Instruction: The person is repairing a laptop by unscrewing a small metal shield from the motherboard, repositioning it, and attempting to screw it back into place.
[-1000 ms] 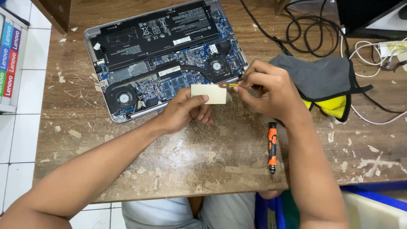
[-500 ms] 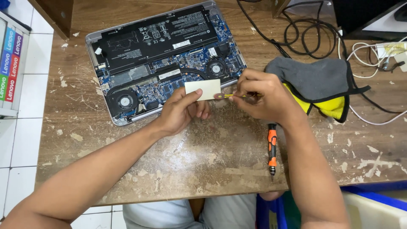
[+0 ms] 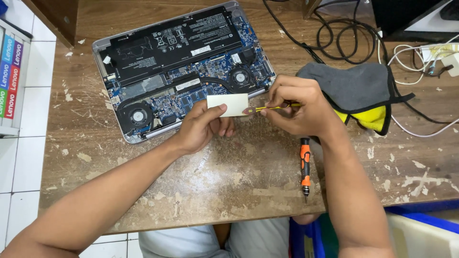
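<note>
Cream-white and flat, a small card (image 3: 228, 104) is being pinched by the left hand (image 3: 203, 126) just in front of the opened laptop (image 3: 184, 67), its upper corner overlapping the laptop's near edge. The right hand (image 3: 296, 109), just right of the laptop's near corner, is grasping a thin yellow tool (image 3: 267, 108) whose dark tip is touching the card's right end.

As I judge it, the tip could be slipping off the card and dropping something onto the exposed board, since both hands are working right beside the bare circuitry. The orange screwdriver (image 3: 304, 165), lying well in front of the laptop near the wooden table's (image 3: 215, 181) edge, could be getting knocked off by the right forearm.

Against the earlier frames, card and hands are sitting slightly nearer the laptop's near edge; both grips are staying unchanged.
</note>
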